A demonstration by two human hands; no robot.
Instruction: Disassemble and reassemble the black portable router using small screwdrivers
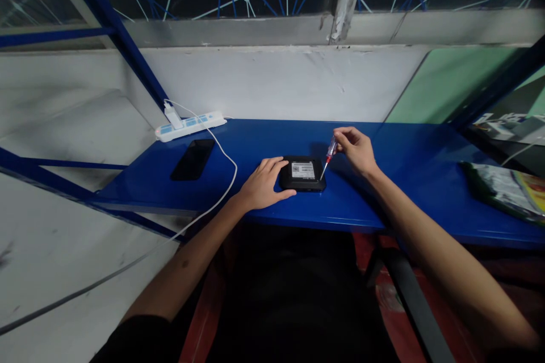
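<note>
A flat black device with rounded corners [302, 184] lies on the blue table, a white printed label [303, 170] on its upper face. My left hand [264, 182] grips its left side, fingers over the back edge and thumb along the front edge. In my right hand [355, 149], pinched at the top of its handle, is a small screwdriver [330, 149] with a clear handle and a red collar. The shaft slants down to the left, its tip at the device's front right corner. I cannot make out a screw under the tip.
A black smartphone [193, 159] lies on the blue table [255, 139] at left. Behind it, a white power strip [191, 126] holds a plugged-in charger [173, 117]. A white cable [232, 160] loops past the left hand. Far right lies a shiny plastic packet [502, 184].
</note>
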